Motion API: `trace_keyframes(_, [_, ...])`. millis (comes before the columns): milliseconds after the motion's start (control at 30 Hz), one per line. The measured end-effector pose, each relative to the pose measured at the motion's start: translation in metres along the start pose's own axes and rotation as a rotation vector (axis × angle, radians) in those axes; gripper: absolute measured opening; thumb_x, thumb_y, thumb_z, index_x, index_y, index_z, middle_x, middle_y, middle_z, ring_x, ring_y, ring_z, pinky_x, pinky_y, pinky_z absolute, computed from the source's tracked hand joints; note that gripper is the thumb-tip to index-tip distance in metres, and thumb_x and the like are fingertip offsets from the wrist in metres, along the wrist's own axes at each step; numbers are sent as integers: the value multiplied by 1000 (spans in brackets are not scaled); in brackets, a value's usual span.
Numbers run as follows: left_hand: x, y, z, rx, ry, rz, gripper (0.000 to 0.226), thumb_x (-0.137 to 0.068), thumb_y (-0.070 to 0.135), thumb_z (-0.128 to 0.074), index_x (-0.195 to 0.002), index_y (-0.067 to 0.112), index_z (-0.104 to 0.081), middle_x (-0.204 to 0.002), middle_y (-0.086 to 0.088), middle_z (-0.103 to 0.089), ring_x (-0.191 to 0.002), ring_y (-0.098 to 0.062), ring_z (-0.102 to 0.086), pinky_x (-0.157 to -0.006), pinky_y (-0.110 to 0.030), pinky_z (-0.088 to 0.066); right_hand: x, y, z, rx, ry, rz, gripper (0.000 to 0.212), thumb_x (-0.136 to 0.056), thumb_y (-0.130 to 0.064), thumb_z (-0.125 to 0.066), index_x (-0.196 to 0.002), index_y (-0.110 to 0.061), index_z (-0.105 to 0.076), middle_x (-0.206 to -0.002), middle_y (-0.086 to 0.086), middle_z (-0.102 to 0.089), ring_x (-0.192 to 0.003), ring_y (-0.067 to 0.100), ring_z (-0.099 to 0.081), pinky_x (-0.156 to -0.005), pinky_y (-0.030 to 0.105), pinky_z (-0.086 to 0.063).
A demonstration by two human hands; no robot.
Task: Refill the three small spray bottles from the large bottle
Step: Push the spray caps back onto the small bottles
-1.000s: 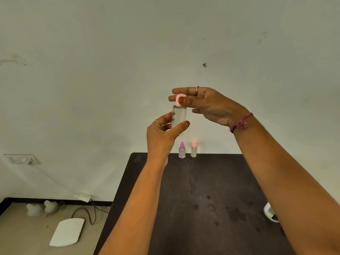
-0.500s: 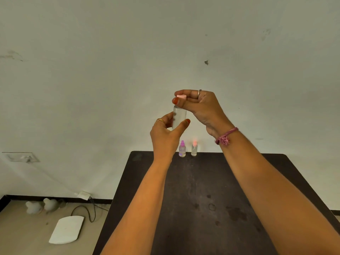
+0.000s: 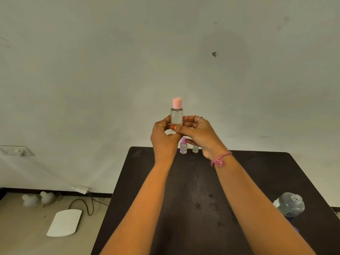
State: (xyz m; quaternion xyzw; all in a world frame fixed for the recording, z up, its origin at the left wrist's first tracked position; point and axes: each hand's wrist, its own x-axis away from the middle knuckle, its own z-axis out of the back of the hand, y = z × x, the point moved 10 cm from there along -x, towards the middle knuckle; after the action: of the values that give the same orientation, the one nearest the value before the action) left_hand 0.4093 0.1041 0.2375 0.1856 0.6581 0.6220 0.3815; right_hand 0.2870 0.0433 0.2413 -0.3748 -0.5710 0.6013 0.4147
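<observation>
A small clear spray bottle (image 3: 176,117) with a pink cap (image 3: 177,103) is held upright in the air, above the far edge of the dark table (image 3: 257,181). Its lower part is gripped by the curled fingers of the left hand (image 3: 164,139) and the right hand (image 3: 199,134). Two more small bottles, one with a purple cap (image 3: 183,148) and one partly hidden (image 3: 195,149), are stood on the table behind the hands. The large bottle (image 3: 288,204) is seen near the table's right edge.

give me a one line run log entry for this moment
stage: capped pink-cap bottle held upright | left hand: grips its base | right hand: grips its body | purple-cap bottle, third bottle: far table edge | large bottle: right
</observation>
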Motion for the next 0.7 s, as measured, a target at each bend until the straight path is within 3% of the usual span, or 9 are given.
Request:
trace_keyframes(100, [-8,-19,-4,-17,-23,17,50,-80,5,-72,-126,16,-56,-114,6,-55,-99,-4,-53,-72,-1,-42,-13,17,-2,-21,82,16,42,-67,-29,-84,-102,-17,-64,-96,2,-71,-91,18,-68,-85,43,-55])
trace_keyframes(233, [-18,-47,-6,-35,-81,25,50,-81,4,-71,-127,15,-55,-114,7,-53,-95,-2,-55,-68,1,-43,-31,45,-7,-17,147,12,38,-68,-27,-84,-100,-16,-66,-94,1,-72,-88,15,-69,-80,33,-57])
trace_keyframes(333, [-28,-77,-11,-79,-183,44,54,-82,7,-72,-131,19,-52,-122,6,-52,-106,-5,-54,-73,-3,-47,-46,73,-10,1,218,6,35,-68,-32,-83,-97,-18,-68,-91,-1,-72,-81,13,-67,-73,29,-56])
trace_keyframes(500, [-37,-142,-3,-190,-255,143,55,-81,11,-73,-131,22,-53,-129,4,-51,-112,-6,-53,-77,-6,-45,-70,124,-11,111,335,-3,28,-74,-25,-79,-95,-13,-66,-86,-17,-61,-78,-3,-60,-67,5,-44])
trace_keyframes(600, [-40,-177,7,-216,-221,235,51,-82,14,-72,-129,21,-54,-127,6,-55,-106,-5,-57,-71,-3,-44,-86,159,-14,153,366,-33,21,-74,-25,-79,-86,-15,-64,-81,-10,-64,-74,0,-61,-63,4,-42])
trace_keyframes(700, [-41,-205,13,-218,-184,313,46,-84,17,-70,-127,21,-55,-124,6,-59,-98,-2,-58,-73,-3,-41,-105,195,-17,221,379,-82,23,-75,-29,-77,-88,-15,-65,-85,-4,-67,-77,2,-62,-68,10,-44])
